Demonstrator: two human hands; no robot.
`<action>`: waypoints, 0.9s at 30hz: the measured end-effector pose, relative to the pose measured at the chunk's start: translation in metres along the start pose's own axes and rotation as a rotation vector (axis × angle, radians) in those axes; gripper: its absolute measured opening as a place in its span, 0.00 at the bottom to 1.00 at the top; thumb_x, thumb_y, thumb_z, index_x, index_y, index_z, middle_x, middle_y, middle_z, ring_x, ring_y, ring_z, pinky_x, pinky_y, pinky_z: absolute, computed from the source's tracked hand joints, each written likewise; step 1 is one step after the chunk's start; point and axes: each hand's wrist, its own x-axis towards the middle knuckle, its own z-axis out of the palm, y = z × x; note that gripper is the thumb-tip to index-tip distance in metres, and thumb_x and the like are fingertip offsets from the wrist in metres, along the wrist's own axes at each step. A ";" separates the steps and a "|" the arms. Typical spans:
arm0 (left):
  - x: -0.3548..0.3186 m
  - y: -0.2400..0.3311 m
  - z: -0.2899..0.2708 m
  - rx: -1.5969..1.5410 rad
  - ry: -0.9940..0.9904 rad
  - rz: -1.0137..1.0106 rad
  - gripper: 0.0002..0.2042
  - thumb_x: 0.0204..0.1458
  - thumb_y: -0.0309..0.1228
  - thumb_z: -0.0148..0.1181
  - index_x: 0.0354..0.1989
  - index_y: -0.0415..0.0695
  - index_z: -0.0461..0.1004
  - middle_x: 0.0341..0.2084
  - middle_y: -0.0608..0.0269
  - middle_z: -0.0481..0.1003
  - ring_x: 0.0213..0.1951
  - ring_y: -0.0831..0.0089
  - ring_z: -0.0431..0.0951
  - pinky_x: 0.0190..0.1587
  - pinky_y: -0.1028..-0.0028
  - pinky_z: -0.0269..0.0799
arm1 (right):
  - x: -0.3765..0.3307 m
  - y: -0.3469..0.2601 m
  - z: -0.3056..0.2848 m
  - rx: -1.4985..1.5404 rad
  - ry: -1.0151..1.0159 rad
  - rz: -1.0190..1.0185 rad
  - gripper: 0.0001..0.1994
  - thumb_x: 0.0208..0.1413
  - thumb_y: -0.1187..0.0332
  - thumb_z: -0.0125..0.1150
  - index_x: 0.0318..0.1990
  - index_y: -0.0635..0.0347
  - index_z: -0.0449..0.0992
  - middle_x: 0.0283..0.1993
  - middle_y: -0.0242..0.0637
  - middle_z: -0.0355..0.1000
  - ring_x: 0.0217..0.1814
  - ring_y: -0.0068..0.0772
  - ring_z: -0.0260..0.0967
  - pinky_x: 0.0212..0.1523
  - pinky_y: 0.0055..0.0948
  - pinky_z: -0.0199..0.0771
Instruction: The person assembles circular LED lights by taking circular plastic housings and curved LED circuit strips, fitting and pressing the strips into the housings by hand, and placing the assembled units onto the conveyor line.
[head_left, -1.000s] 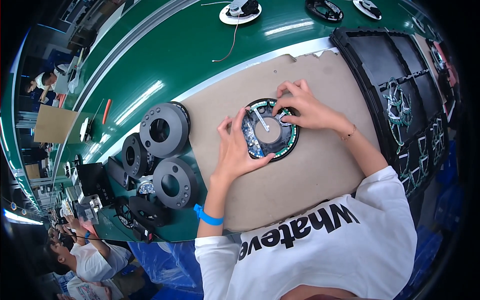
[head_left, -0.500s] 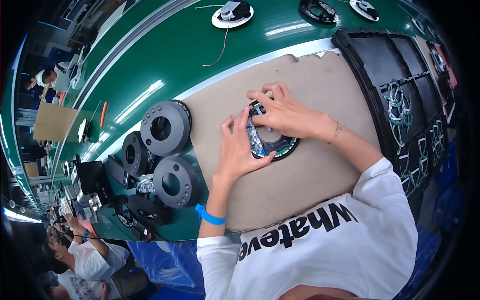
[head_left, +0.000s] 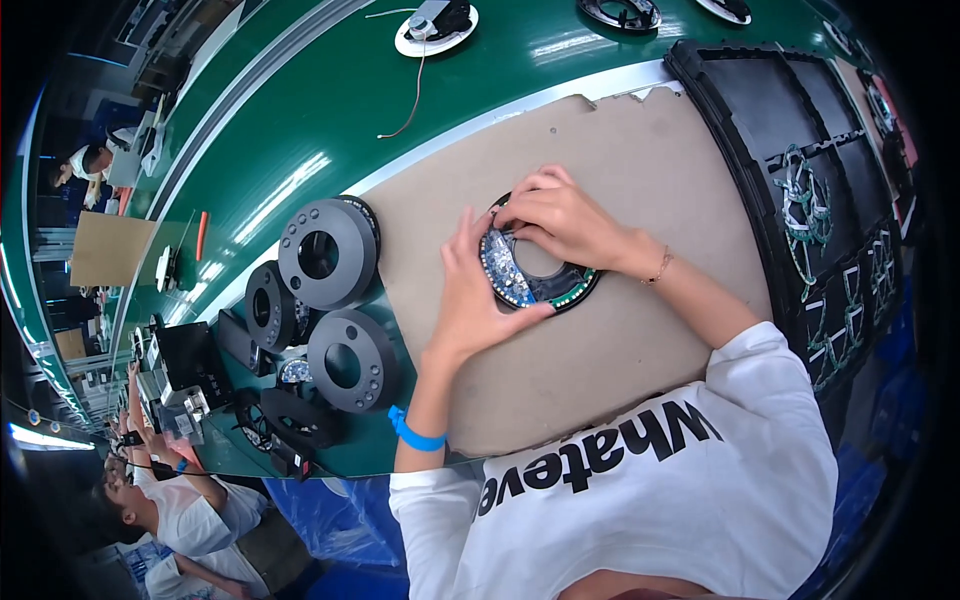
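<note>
My left hand lies spread on the cardboard sheet, fingers cupping the near-left rim of the round circuit-board disc at the sheet's middle. My right hand curls over the disc's far edge, fingertips pressed together onto it. Three grey ring housings crowd just off the sheet's left edge.

Matt brown cardboard sheet lies on a glossy green table; dark rings look matt plastic.
</note>
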 end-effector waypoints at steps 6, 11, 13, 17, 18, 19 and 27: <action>0.017 0.006 0.006 -0.540 0.258 -0.272 0.40 0.46 0.22 0.57 0.63 0.46 0.35 0.55 0.46 0.62 0.55 0.60 0.65 0.57 0.66 0.60 | -0.002 0.001 -0.001 0.101 -0.058 0.057 0.10 0.42 0.76 0.61 0.35 0.57 0.75 0.34 0.30 0.73 0.39 0.31 0.67 0.49 0.31 0.59; 0.027 0.020 0.018 -0.351 0.221 -0.308 0.35 0.47 0.17 0.52 0.62 0.45 0.40 0.50 0.46 0.68 0.50 0.65 0.70 0.55 0.70 0.62 | -0.005 0.001 0.003 0.107 -0.036 0.084 0.09 0.44 0.75 0.59 0.36 0.57 0.75 0.34 0.31 0.73 0.39 0.32 0.67 0.51 0.32 0.58; 0.027 0.019 0.019 -0.334 0.230 -0.284 0.35 0.47 0.17 0.50 0.61 0.44 0.40 0.51 0.43 0.68 0.51 0.61 0.70 0.54 0.68 0.62 | -0.005 0.000 0.004 0.113 -0.010 0.082 0.09 0.44 0.75 0.59 0.35 0.57 0.74 0.33 0.31 0.72 0.39 0.32 0.66 0.51 0.33 0.57; 0.023 0.008 0.030 -0.254 0.285 -0.125 0.31 0.48 0.16 0.45 0.60 0.42 0.40 0.53 0.41 0.65 0.54 0.56 0.68 0.55 0.66 0.61 | -0.002 -0.004 0.003 0.128 -0.034 0.083 0.09 0.44 0.76 0.58 0.35 0.56 0.74 0.31 0.32 0.71 0.39 0.32 0.66 0.52 0.35 0.57; 0.023 0.008 0.031 -0.252 0.280 -0.126 0.31 0.48 0.16 0.45 0.60 0.42 0.40 0.53 0.41 0.65 0.54 0.56 0.68 0.55 0.66 0.61 | -0.002 -0.004 0.004 0.131 -0.031 0.087 0.09 0.44 0.76 0.58 0.35 0.56 0.74 0.31 0.32 0.71 0.39 0.32 0.66 0.52 0.35 0.57; 0.023 0.007 0.032 -0.260 0.290 -0.117 0.30 0.48 0.15 0.44 0.60 0.42 0.41 0.53 0.40 0.64 0.55 0.56 0.67 0.56 0.66 0.60 | -0.003 -0.002 0.005 0.143 -0.028 0.083 0.09 0.44 0.76 0.59 0.35 0.56 0.74 0.31 0.32 0.71 0.39 0.32 0.66 0.52 0.35 0.56; 0.020 0.012 0.022 -0.411 0.320 -0.236 0.20 0.51 0.18 0.46 0.54 0.38 0.53 0.51 0.44 0.67 0.55 0.57 0.67 0.57 0.66 0.59 | -0.003 0.000 0.005 0.144 -0.059 0.092 0.09 0.45 0.75 0.58 0.36 0.54 0.72 0.31 0.31 0.72 0.40 0.34 0.66 0.50 0.37 0.56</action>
